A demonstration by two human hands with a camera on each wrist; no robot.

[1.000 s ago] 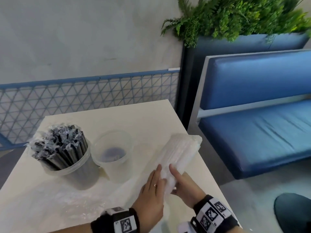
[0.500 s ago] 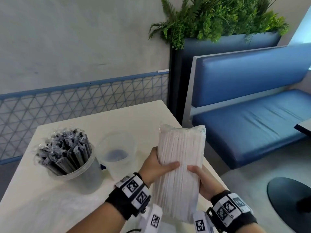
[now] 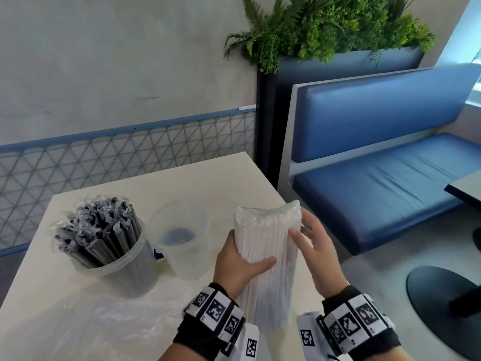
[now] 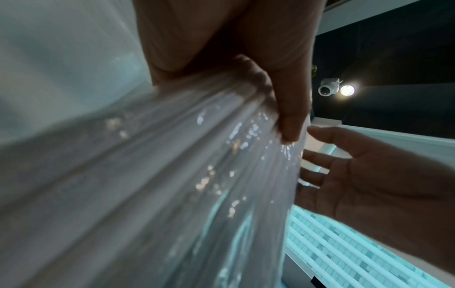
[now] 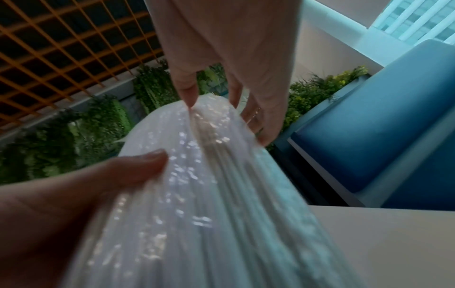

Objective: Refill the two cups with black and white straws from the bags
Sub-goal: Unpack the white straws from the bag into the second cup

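Note:
A sealed clear bag of white straws point(image 3: 268, 238) stands upright above the table's right edge. My left hand point(image 3: 247, 259) grips its middle from the left, thumb across the front point(image 4: 290, 117). The right hand point(image 3: 309, 238) is at the bag's upper right with fingers spread and fairly straight. Its thumb tip point(image 5: 189, 101) touches the front and its fingers lie along the far side. A clear cup packed with wrapped black straws point(image 3: 104, 238) stands at the left. Beside it stands an empty clear cup point(image 3: 182, 238).
Crumpled clear plastic wrap point(image 3: 104, 324) lies on the white table point(image 3: 182, 183) in front of the cups. A blue bench point(image 3: 377, 183) and a planter point(image 3: 325, 29) stand to the right, along with a dark table base point(image 3: 442, 295) on the floor.
The bag went from lying on the table to being held upright in the air. My right hand then slid from the bag's lower side up to its top right and loosened.

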